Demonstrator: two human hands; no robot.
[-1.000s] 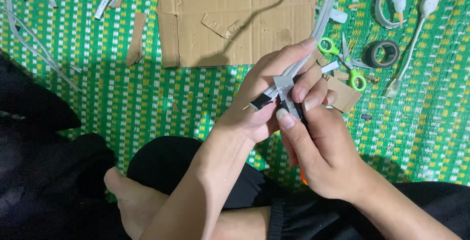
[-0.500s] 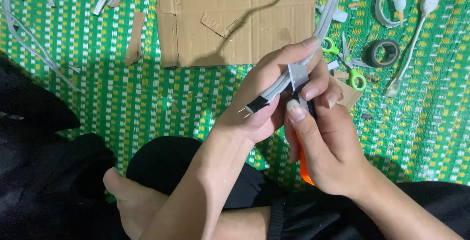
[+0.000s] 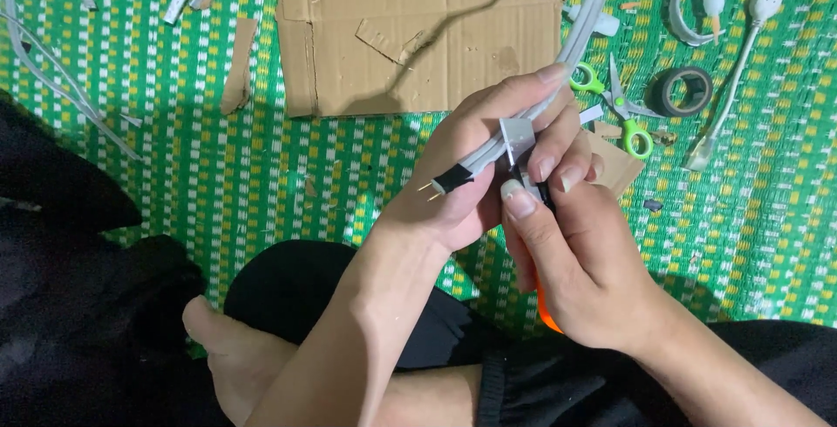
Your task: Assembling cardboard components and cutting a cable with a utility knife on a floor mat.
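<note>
While the grey flat cable lies across the palm, its black plug end juts out below the left hand, whose fingers are closed around it. Touching it, the right hand grips an orange-handled tool. Beyond them lie cardboard, green scissors and a tape roll on the green mat.

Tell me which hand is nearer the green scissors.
Right. The right hand lies just below the green scissors, its fingertips close under them. The left hand sits further left, holding the grey cable.
</note>
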